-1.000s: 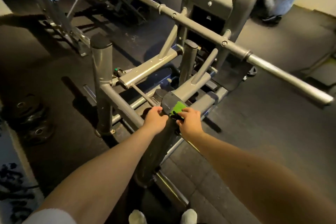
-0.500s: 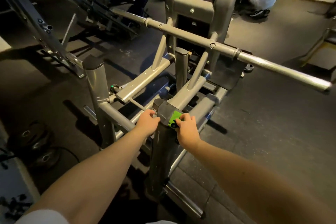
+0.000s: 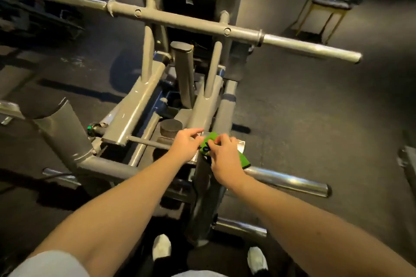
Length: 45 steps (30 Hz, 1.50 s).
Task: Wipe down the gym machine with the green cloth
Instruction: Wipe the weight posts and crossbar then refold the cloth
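Dark rubber flooring [image 3: 292,119] lies around us as our right hand [image 3: 225,159] grips the green cloth [image 3: 244,160] with curled fingers, pressing it on the gym machine [image 3: 144,94] atop its near post [image 3: 203,198]. Our left hand [image 3: 186,144] sits just beside, fingertips at the cloth's edge; whether they pinch it we cannot tell. Beyond runs the long crossbar [image 3: 191,21].

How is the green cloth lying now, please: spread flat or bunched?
Bunched: the green cloth shows as a crumpled wad under the right hand, which grips it against the gym machine.
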Available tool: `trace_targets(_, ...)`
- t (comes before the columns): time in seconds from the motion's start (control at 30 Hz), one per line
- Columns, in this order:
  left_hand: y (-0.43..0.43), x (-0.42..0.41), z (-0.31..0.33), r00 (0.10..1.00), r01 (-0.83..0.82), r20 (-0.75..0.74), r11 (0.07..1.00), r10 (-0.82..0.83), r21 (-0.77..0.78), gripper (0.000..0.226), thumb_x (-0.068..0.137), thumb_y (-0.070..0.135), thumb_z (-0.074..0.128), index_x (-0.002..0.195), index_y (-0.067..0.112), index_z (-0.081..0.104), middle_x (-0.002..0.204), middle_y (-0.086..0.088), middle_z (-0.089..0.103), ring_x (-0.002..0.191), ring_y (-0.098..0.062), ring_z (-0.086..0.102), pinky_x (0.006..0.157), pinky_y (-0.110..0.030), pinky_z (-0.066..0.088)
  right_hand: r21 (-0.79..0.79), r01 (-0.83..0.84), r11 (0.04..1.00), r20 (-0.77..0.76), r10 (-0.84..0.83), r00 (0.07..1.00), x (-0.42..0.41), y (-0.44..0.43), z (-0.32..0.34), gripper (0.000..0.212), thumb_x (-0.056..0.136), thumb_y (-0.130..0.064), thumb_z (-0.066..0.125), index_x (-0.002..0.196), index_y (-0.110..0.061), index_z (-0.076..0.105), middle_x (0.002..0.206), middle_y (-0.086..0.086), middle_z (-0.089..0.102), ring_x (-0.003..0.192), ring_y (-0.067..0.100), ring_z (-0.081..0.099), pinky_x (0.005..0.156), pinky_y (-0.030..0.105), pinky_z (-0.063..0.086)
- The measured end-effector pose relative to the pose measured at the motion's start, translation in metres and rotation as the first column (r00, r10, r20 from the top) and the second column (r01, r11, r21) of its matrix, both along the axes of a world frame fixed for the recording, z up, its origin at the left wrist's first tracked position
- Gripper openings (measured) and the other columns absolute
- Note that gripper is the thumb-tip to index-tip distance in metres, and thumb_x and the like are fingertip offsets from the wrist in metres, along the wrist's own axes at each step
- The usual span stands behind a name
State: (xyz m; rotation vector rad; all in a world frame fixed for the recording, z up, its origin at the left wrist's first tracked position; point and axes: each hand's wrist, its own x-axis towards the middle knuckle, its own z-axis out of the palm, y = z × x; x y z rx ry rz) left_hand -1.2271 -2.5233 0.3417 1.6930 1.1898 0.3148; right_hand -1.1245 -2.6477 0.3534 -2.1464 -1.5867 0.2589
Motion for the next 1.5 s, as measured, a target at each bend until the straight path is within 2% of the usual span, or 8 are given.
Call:
trace_targets(0.13,0.02,-0.001,0.001,0.991,0.123,0.06,0.988,-0.118,-0.093,0.031,0.097,0.008,0.066,0.127,0.017,0.067,0.087,-0.004,0.062,0.061,-0.011,0.057,0.053,-0.015,0.049,-0.043,0.061,0.997,0.032,-0.059,0.998,-0.005,-0.003,0.001,0.029,0.092,-0.005,0.062,0.119,-0.008,0.069,0.107,0.013,0.053,0.099,0.03,0.047,0.084,0.04,0.047)
trace_targets(0.4,0.029,0.001,-0.001,0.984,0.165,0.114,0.952,-0.139,-0.26,0.036,0.095,0.001,0.066,0.13,0.005,0.065,0.075,-0.003,0.058,0.049,-0.01,0.051,0.051,-0.02,0.051,-0.062,0.462,0.885,0.006,-0.463,0.887,-0.014,-0.018,0.001,0.024,0.088,0.0,0.066,0.112,0.002,0.069,0.107,0.017,0.054,0.096,0.032,0.049,0.081,0.035,0.046)
trace_targets(0.6,0.037,0.004,-0.005,0.989,0.132,0.113,0.933,-0.099,-0.336,0.027,0.097,0.003,0.066,0.124,0.004,0.07,0.081,-0.007,0.068,0.053,-0.01,0.057,0.058,-0.028,0.055,-0.108,0.225,0.968,-0.047,-0.231,0.972,-0.053,-0.001,0.008,0.033,0.093,-0.004,0.059,0.125,-0.004,0.064,0.118,0.019,0.051,0.106,0.033,0.047,0.089,0.042,0.045)
trace_targets(0.87,0.043,0.004,-0.008,0.99,0.112,0.117,0.928,-0.075,-0.356,0.02,0.096,0.01,0.069,0.115,0.011,0.074,0.089,-0.008,0.073,0.065,-0.013,0.063,0.069,-0.03,0.058,-0.073,0.462,0.884,0.038,-0.46,0.887,-0.006,0.001,0.001,0.027,0.093,-0.004,0.063,0.119,0.0,0.066,0.113,0.021,0.052,0.103,0.038,0.049,0.089,0.046,0.047)
trace_targets(1.13,0.047,0.002,-0.01,0.99,0.088,0.136,0.897,-0.031,-0.434,0.014,0.098,0.01,0.066,0.108,0.012,0.075,0.091,-0.007,0.074,0.076,-0.015,0.066,0.069,-0.028,0.059,-0.084,0.069,0.994,0.006,-0.069,0.998,-0.043,0.002,0.004,0.033,0.088,0.0,0.065,0.12,-0.007,0.069,0.102,0.012,0.055,0.093,0.027,0.05,0.076,0.033,0.045)
trace_targets(1.23,0.048,0.002,-0.01,0.99,0.085,0.137,0.885,-0.024,-0.458,0.015,0.098,0.008,0.065,0.108,0.011,0.075,0.083,-0.007,0.072,0.067,-0.012,0.059,0.06,-0.022,0.053,-0.087,0.166,0.982,0.021,-0.164,0.986,-0.011,-0.019,0.0,0.03,0.095,-0.005,0.06,0.122,-0.013,0.068,0.108,0.01,0.051,0.099,0.026,0.05,0.081,0.028,0.039)
trace_targets(1.3,0.047,0.001,-0.01,0.991,0.075,0.134,0.881,-0.014,-0.467,0.014,0.098,0.009,0.066,0.106,0.013,0.076,0.083,-0.006,0.074,0.069,-0.013,0.06,0.063,-0.024,0.053,-0.061,0.298,0.953,0.01,-0.298,0.955,0.005,-0.011,-0.002,0.028,0.091,-0.001,0.065,0.116,-0.014,0.068,0.103,0.013,0.051,0.093,0.031,0.051,0.077,0.037,0.047)
trace_targets(1.5,0.047,-0.001,-0.006,0.991,0.07,0.135,0.871,-0.004,-0.486,0.013,0.097,0.017,0.07,0.107,0.018,0.077,0.095,-0.004,0.077,0.082,-0.014,0.069,0.069,-0.026,0.055,-0.05,0.215,0.975,0.105,-0.209,0.972,-0.025,0.034,0.003,0.034,0.085,-0.008,0.066,0.119,-0.009,0.067,0.1,0.012,0.05,0.092,0.03,0.047,0.072,0.043,0.048)
